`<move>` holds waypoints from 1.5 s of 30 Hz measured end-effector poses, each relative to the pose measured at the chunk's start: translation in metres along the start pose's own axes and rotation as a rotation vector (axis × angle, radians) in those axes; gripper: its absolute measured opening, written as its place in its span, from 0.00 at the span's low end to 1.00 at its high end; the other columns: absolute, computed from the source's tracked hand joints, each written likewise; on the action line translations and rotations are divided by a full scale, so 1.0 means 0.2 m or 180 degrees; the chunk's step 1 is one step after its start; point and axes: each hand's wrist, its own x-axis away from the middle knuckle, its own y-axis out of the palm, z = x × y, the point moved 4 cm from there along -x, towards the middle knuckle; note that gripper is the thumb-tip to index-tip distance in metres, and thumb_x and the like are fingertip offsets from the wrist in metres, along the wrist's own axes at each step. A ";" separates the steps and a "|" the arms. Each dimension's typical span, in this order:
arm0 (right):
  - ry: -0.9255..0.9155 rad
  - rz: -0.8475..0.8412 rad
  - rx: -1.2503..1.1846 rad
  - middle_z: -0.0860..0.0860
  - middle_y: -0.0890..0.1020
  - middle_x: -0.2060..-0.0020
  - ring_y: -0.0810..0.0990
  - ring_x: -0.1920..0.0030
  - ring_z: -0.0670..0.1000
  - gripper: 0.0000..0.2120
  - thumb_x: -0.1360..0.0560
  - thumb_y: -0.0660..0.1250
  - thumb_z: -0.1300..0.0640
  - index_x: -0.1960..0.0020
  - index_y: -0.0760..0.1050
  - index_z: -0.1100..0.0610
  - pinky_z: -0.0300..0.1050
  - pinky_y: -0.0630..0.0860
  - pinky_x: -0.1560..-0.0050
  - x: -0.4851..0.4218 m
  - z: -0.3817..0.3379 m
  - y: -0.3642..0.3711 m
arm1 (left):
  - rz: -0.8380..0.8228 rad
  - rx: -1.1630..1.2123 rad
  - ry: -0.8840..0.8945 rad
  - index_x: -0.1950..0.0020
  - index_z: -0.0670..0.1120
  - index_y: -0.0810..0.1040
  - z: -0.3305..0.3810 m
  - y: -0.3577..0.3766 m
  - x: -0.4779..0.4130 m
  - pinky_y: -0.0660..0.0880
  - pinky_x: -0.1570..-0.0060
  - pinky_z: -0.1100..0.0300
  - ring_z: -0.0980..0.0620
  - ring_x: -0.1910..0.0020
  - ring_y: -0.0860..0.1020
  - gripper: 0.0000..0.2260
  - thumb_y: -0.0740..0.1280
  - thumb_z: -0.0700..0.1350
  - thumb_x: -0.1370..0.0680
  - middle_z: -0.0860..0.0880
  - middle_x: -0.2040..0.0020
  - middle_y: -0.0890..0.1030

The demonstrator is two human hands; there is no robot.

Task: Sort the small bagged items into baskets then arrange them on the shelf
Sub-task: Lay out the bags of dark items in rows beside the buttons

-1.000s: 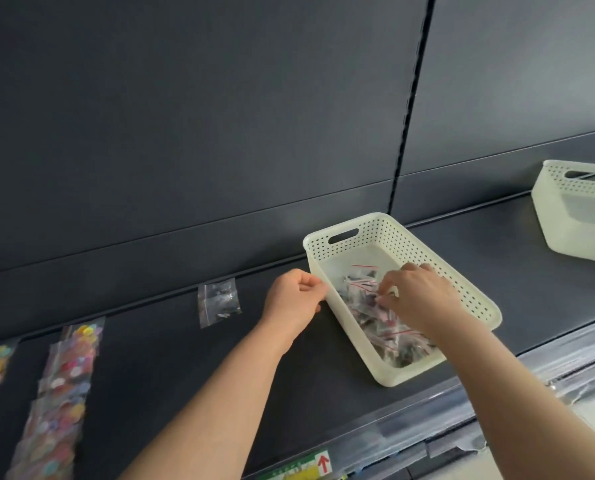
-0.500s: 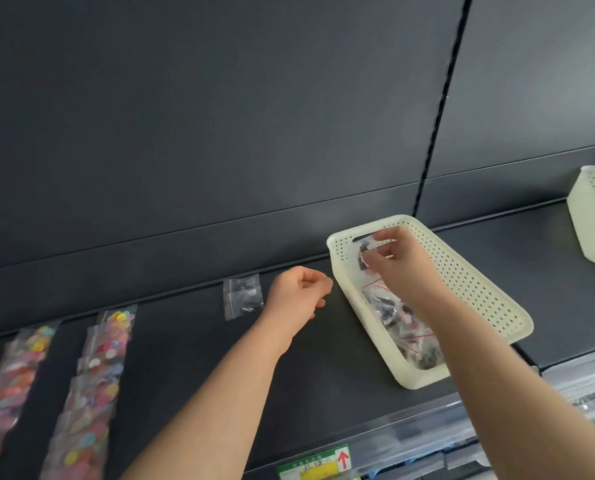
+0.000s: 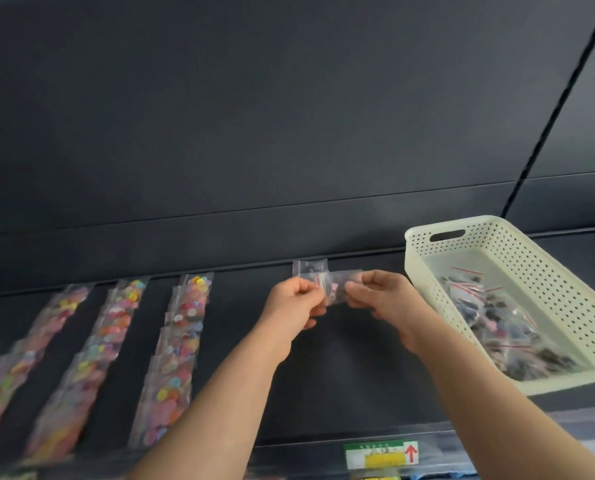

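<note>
Your left hand [image 3: 298, 303] and right hand [image 3: 382, 296] pinched one small bag [image 3: 337, 289] over the shelf [image 3: 358, 375]; it probably needed laying just near of the far bag [image 3: 308, 268].

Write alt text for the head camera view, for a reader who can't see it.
The left hand and right hand pinch a small clear bag between them over a dark shelf, near a second clear bag lying at the back. A cream perforated basket of small bags sits to the right; three rows of colourful bagged pieces lie to the left.
</note>
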 end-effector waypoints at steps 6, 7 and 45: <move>0.0326 -0.0139 0.0195 0.49 0.83 0.60 0.80 0.58 0.45 0.05 0.23 0.68 0.54 0.54 0.80 0.54 0.40 0.71 0.61 -0.04 0.10 0.08 | 0.0227 -0.0293 -0.0074 0.53 0.46 0.78 -0.11 -0.08 -0.02 0.75 0.63 0.63 0.56 0.61 0.80 0.04 0.64 0.41 0.20 0.50 0.58 0.82; 0.0376 -0.0130 0.0165 0.49 0.82 0.61 0.79 0.59 0.45 0.04 0.24 0.68 0.54 0.55 0.80 0.54 0.40 0.71 0.61 -0.05 0.12 0.09 | 0.0242 -0.0359 -0.0105 0.53 0.46 0.77 -0.12 -0.09 -0.03 0.75 0.64 0.63 0.57 0.62 0.80 0.04 0.64 0.41 0.20 0.50 0.58 0.82; -0.1142 0.1726 0.3353 0.46 0.79 0.50 0.79 0.50 0.53 0.09 0.22 0.62 0.54 0.47 0.79 0.46 0.44 0.69 0.61 0.07 -0.16 -0.24 | 0.0167 -0.0977 0.0339 0.61 0.50 0.77 0.05 0.21 -0.09 0.81 0.51 0.50 0.47 0.60 0.83 0.09 0.71 0.53 0.26 0.54 0.65 0.83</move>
